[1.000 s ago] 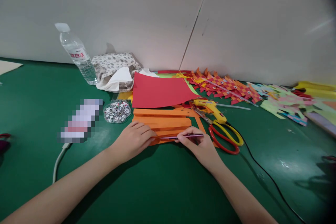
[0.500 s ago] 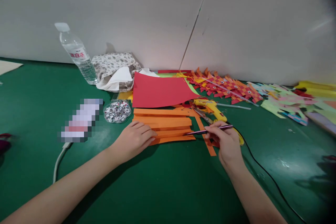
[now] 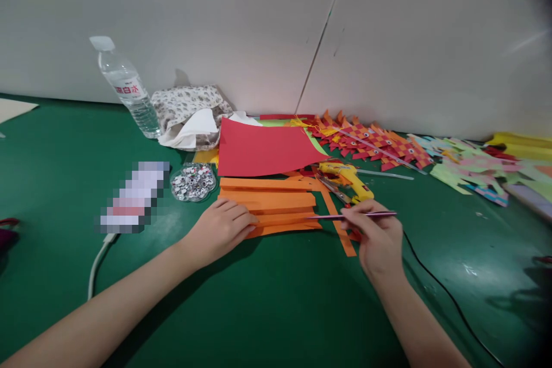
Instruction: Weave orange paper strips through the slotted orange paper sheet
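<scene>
My left hand (image 3: 224,229) lies on the left part of a creased orange paper (image 3: 280,203), its fingers bent and close together, holding the sheet against the table. The paper has several raised folds running left to right. Between the thumb and fingers of my right hand (image 3: 377,236) is a slim, shiny pinkish pencil (image 3: 330,217), held almost level. Its tip meets the right end of the paper, near the lower fold. Narrow orange strips (image 3: 340,224) lie just left of my right hand, and a yellow glue gun (image 3: 345,175) sits behind it.
A red sheet (image 3: 267,148) lies beyond the orange paper. Googly eyes (image 3: 192,182) in a clear case, a phone (image 3: 135,198) on a cable and a water bottle (image 3: 127,89) are to the left. Woven paper fish (image 3: 371,141) lie at the back right. A black cord (image 3: 444,293) runs right.
My right hand has shifted slightly to the right, drawing the pencil with it and tilting it more level. My left hand and the orange paper have stayed in place.
</scene>
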Motion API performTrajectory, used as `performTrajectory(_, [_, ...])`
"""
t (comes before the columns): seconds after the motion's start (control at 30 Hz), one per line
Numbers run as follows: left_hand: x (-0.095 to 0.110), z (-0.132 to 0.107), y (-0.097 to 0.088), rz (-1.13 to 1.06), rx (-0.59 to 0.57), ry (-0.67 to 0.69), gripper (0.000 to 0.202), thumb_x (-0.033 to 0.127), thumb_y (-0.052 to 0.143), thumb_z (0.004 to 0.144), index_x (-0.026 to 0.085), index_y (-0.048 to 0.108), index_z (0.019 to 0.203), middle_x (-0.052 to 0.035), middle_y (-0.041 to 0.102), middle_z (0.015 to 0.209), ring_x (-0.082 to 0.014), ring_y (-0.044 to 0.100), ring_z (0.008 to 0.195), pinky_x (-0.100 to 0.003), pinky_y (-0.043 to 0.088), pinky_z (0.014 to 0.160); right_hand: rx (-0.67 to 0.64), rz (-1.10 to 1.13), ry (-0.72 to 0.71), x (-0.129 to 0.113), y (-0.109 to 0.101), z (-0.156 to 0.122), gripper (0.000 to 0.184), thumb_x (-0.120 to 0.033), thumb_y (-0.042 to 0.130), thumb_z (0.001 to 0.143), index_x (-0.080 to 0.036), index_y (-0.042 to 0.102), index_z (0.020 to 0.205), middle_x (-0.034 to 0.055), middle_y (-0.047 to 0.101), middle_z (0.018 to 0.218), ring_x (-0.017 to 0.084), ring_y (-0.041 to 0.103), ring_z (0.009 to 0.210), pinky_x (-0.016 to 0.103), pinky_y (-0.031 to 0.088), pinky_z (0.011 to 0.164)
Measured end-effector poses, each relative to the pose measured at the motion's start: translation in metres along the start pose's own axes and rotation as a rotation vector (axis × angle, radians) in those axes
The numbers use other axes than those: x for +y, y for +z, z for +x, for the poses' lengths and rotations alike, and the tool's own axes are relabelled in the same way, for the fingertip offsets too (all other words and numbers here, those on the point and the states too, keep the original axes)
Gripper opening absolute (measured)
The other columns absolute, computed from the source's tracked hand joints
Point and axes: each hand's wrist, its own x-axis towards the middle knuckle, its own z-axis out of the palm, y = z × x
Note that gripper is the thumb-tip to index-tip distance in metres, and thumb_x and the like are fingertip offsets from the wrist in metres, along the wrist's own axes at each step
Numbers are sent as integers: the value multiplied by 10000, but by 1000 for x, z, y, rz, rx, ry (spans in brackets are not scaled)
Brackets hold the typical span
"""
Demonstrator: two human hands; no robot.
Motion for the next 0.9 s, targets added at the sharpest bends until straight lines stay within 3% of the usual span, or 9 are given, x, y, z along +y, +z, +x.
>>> performTrajectory(0.17, [2,3,-1,13,0,3,214,253,413,970,180,611,931,-23,662,837,-158,590,760,-296,383,697,-331,-122,100,-8,28,-19,168,-325,693,765,-199,617,684,21,694,612,162,633,608,264,486,606])
performTrajectory(0.33, [3,4,-2,11,-5,6,208,253,413,969,183,609,955,-19,658,836,-157,589,757,-301,383,695,-423,-127,166,-15,43,-26,182,-352,687,773,-208,593,714,26,722,679,177,668,695,276,507,676])
performTrajectory(0.53, [2,3,-1,11,-13,-2,201,241,416,967,185,608,940,-20,656,836,-153,584,762,-296,375,700,-345,-128,140,-7,32,-18,198,-364,690,763,-201,605,691,20,695,633,172,638,648,281,481,655])
performTrajectory(0.7, [2,1,-1,8,0,3,205,243,413,969,185,608,946,-20,660,846,-156,584,769,-295,376,706,-189,-147,70,-3,11,-4,187,-313,710,715,-200,600,613,-2,632,528,155,573,559,277,446,600])
performTrajectory(0.9, [1,0,-1,16,11,9,228,253,404,973,183,618,935,-28,665,844,-156,583,757,-291,382,705,-48,-220,63,-6,-3,1,189,-276,706,689,-201,587,563,-17,574,482,126,504,479,233,378,453])
